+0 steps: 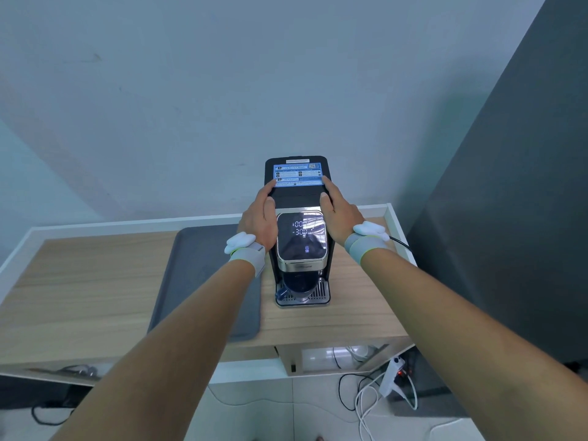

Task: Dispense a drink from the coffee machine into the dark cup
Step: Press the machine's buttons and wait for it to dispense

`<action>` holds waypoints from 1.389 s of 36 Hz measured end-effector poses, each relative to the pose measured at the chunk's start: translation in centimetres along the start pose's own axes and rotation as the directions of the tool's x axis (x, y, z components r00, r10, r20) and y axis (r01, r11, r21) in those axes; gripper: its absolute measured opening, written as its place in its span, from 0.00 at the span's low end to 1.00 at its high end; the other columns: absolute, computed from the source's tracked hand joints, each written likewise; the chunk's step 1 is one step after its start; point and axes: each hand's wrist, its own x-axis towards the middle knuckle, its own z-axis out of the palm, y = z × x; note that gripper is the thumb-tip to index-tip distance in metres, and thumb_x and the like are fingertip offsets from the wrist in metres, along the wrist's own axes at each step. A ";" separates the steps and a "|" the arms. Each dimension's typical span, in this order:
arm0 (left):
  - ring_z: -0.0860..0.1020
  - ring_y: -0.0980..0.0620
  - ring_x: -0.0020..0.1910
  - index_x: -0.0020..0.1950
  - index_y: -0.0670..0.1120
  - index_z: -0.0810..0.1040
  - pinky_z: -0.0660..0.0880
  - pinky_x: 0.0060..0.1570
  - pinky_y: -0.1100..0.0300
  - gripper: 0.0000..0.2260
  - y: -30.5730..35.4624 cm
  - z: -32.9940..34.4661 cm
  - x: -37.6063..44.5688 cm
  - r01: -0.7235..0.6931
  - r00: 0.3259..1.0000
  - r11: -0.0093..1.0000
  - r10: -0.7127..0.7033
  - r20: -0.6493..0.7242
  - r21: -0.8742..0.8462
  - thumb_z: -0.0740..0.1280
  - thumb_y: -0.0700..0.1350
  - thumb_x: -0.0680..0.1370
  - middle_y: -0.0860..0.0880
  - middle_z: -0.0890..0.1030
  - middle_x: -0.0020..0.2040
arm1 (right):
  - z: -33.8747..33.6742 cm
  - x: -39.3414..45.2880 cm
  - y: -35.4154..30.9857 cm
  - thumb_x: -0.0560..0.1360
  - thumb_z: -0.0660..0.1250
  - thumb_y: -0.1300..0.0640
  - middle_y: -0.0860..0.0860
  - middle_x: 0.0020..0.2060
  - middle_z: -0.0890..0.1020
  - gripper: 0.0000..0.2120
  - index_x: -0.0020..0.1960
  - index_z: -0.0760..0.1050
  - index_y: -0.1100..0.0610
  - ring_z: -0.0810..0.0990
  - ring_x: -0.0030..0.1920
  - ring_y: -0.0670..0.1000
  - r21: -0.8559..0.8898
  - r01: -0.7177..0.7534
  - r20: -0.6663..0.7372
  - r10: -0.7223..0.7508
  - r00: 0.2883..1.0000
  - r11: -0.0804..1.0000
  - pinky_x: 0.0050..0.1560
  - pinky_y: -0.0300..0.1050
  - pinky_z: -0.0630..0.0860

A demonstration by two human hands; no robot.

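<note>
The black coffee machine (297,198) stands on the wooden table, with a lit touch panel (301,237) facing up and a blue label on its lid. The dark cup (297,286) sits on the drip tray (321,296) under the spout, its handle pointing left. My left hand (259,214) is pressed flat against the machine's left side. My right hand (339,206) is pressed against its right side, thumb on top. Both hands clasp the machine's body between them.
A grey mat (203,281) lies on the table left of the machine. The table (95,288) has a raised white rim at the back and right. A black cord runs off the right side. On the floor below lie a power strip (393,375) and cables.
</note>
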 end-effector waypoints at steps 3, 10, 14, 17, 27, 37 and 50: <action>0.79 0.49 0.43 0.72 0.70 0.66 0.77 0.43 0.52 0.23 0.1 0.0 0.0 -0.004 1.000 1.000 0.004 0.004 -0.002 0.44 0.58 0.80 0.54 0.82 0.45 | -0.1 -0.1 -0.1 0.76 0.41 0.28 0.48 0.35 0.79 0.21 0.69 0.50 0.18 0.80 0.37 0.55 0.001 -0.002 0.002 0.002 1.000 1.000 0.39 0.51 0.73; 0.78 0.55 0.41 0.71 0.72 0.65 0.77 0.41 0.52 0.22 -0.2 0.1 0.0 0.007 1.000 1.000 -0.007 -0.006 -0.003 0.44 0.59 0.80 0.54 0.81 0.43 | 0.0 -0.1 0.0 0.76 0.41 0.29 0.50 0.35 0.80 0.20 0.67 0.51 0.15 0.80 0.36 0.55 0.002 0.005 -0.016 -0.005 1.000 1.000 0.39 0.51 0.74; 0.77 0.57 0.41 0.71 0.72 0.65 0.75 0.42 0.53 0.22 -0.2 0.1 0.1 0.017 1.000 1.000 -0.017 -0.011 0.006 0.43 0.59 0.79 0.54 0.81 0.43 | 0.1 0.0 0.0 0.76 0.42 0.29 0.48 0.35 0.80 0.21 0.68 0.51 0.17 0.80 0.36 0.54 -0.001 0.001 -0.017 -0.001 1.000 1.000 0.38 0.51 0.73; 0.78 0.56 0.41 0.71 0.71 0.65 0.75 0.42 0.53 0.23 -0.2 0.2 0.2 0.009 1.000 1.000 -0.009 -0.007 0.006 0.44 0.58 0.80 0.53 0.81 0.42 | 0.1 0.1 0.1 0.76 0.42 0.29 0.49 0.34 0.80 0.21 0.68 0.52 0.17 0.80 0.35 0.54 0.001 -0.001 -0.014 0.001 1.000 1.000 0.37 0.50 0.73; 0.78 0.50 0.44 0.72 0.70 0.66 0.75 0.44 0.52 0.24 -0.2 0.2 0.2 -0.003 1.000 1.000 0.003 -0.007 -0.002 0.44 0.58 0.80 0.52 0.82 0.45 | -0.3 -0.3 -0.2 0.76 0.41 0.29 0.50 0.34 0.80 0.20 0.68 0.52 0.18 0.80 0.36 0.54 0.010 0.001 0.003 -0.001 1.000 1.000 0.36 0.49 0.72; 0.77 0.55 0.41 0.73 0.69 0.67 0.71 0.41 0.55 0.22 -0.4 0.4 0.3 0.004 1.000 1.000 -0.004 -0.010 0.006 0.45 0.56 0.81 0.51 0.81 0.43 | -0.3 -0.3 -0.3 0.77 0.41 0.29 0.49 0.34 0.80 0.21 0.69 0.52 0.18 0.80 0.36 0.54 0.014 -0.006 0.007 0.006 1.000 1.000 0.36 0.48 0.71; 0.77 0.57 0.40 0.72 0.70 0.67 0.70 0.36 0.60 0.22 -0.4 0.3 0.4 0.004 1.000 1.000 -0.004 -0.001 0.004 0.45 0.56 0.81 0.56 0.79 0.40 | -0.6 -0.6 -0.6 0.77 0.42 0.30 0.49 0.37 0.80 0.22 0.71 0.52 0.20 0.80 0.38 0.54 0.024 -0.004 0.028 0.004 1.000 1.000 0.41 0.51 0.73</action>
